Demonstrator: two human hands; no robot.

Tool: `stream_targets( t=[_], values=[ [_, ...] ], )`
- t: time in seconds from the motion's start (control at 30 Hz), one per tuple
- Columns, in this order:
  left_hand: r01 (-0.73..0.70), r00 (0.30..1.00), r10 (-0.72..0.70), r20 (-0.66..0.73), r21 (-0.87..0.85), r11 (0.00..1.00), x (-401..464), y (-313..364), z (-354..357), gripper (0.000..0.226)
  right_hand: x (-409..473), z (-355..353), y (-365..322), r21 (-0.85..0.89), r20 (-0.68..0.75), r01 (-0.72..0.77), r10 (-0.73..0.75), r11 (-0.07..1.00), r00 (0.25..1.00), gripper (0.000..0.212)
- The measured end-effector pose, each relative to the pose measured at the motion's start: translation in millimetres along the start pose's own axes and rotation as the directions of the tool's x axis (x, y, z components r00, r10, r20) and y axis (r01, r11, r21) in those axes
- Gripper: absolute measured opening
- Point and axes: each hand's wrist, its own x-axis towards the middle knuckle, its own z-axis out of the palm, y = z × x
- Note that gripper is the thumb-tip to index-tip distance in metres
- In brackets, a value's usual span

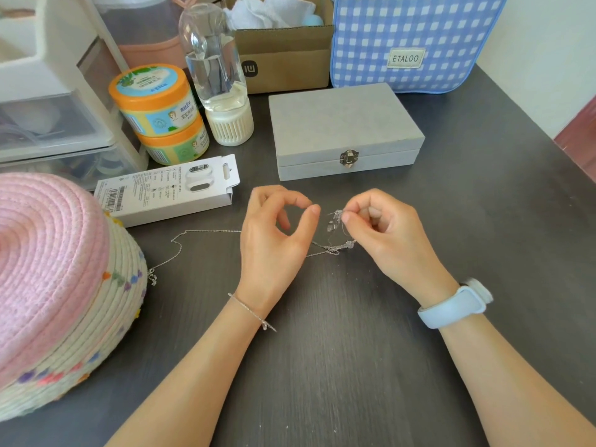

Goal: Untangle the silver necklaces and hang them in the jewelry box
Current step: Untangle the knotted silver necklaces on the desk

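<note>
On the tabletop [354, 366], the necklaces [206, 232] lie before the jewelry box [345, 124]; a basket [64, 285], seemingly overturned, sits left.

Two hands are in view, the left hand [274, 240] and the right hand [387, 233]. One closed grey jewelry box [345, 130] sits on the dark surface [322, 366]. The silver necklaces [335, 240] form a tangle whose number cannot be told. Two orange-lidded jars [161, 111] are stacked. There is one clear bottle [216, 72], one white product carton [171, 188], one cardboard box [283, 56], one blue gingham bag [412, 40], one woven basket [61, 285], one bracelet [251, 312] and one light-blue wristband [454, 304].
</note>
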Motion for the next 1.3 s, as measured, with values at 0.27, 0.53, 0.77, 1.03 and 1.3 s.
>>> stream_targets(
  t=[0.27,0.53,0.77,1.03,1.3],
  values=[
    [0.023,0.991,-0.018,0.135,-0.035,0.999,-6.4,5.5,4.8,0.007,0.0,1.8,4.8,-0.057,0.035,0.066,-0.064,0.996,0.997,0.015],
    [0.015,0.983,0.002,0.182,-0.095,0.995,-4.0,4.9,2.5,0.011,-0.7,0.5,7.6,-0.204,0.023,0.149,-0.148,0.968,0.989,0.009],
    [0.040,0.977,-0.015,0.211,-0.113,0.993,-5.1,5.9,4.8,0.009,-0.9,0.8,5.2,-0.216,0.027,0.211,-0.210,0.953,0.977,0.006],
    [0.054,0.975,-0.027,0.222,-0.118,0.991,-3.4,4.1,2.8,0.027,-0.5,1.2,9.1,-0.265,-0.030,0.245,-0.262,0.933,0.965,0.007],
    [0.165,0.973,-0.126,0.192,-0.202,0.965,-0.9,8.5,-0.5,0.026,2.0,-1.7,9.2,-0.077,-0.168,0.169,-0.180,0.983,0.969,0.009]
  ],
)
